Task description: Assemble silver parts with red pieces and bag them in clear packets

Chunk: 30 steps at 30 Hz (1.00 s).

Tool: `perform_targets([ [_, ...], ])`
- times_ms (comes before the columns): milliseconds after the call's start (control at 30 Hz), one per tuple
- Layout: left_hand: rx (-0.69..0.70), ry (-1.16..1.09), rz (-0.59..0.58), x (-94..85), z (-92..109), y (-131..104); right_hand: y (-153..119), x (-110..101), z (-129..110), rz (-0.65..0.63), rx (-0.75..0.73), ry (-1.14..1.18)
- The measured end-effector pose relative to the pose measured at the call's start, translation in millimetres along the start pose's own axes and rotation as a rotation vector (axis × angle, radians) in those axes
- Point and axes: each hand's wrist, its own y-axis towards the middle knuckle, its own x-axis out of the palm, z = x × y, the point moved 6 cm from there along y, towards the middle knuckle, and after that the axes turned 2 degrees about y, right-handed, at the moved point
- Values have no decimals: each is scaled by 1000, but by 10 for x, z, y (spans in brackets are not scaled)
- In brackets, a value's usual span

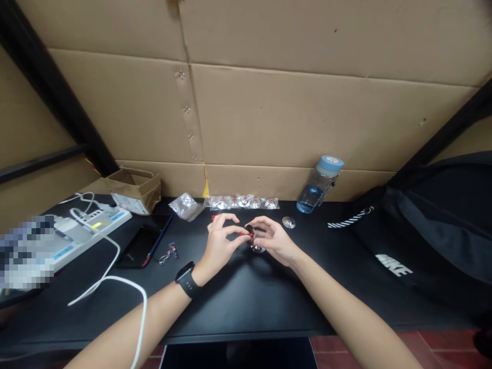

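Over the middle of the black table [246, 312], my two hands meet at a small shiny round metal disc [251, 230]. My right hand [274, 240] pinches the disc by its edge, tilted up. With thumb and index finger, my left hand [223, 240] holds a small red piece [244, 234] against the disc's face; the fingers partly hide it. Just below, another shiny round piece [258, 249] shows under my right fingers; whether it is joined to the disc I cannot tell. Behind my left fingers lies something red [216, 217]. A loose round disc [288, 222] lies right of my hands.
Several small bagged round pieces [244, 201] line the back, beside a crumpled clear bag [185, 206]. A water bottle [320, 184] and black bag [415, 246] stand right. Left are a cardboard box [134, 184], tablet [144, 241], keyring [169, 253], power strip [92, 230] and white cable [126, 282].
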Motion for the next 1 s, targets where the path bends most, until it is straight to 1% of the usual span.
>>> perform_targets([
  [233,-9,-22,-15,30,13,-15,-2,-9,-12,25,-5,-33],
  [433,8,-5,-61,46,47,-25,-10,-16,-9,64,-25,-92],
  [633,-49,36,-33,20,68,-32,15,7,66,106,-92,-127],
  [733,-110,-3,-34,64,1,-40,19,25,83,132,-137,-164],
  [867,-170,-172,-56,188,-178,-45,29,-12,63,182,-203,-354],
  [933,-199,-271,-76,246,-267,-38,39,-21,38,165,-239,-463],
  [1000,-237,-352,-120,294,-329,-27,49,-15,13,127,-269,-543],
])
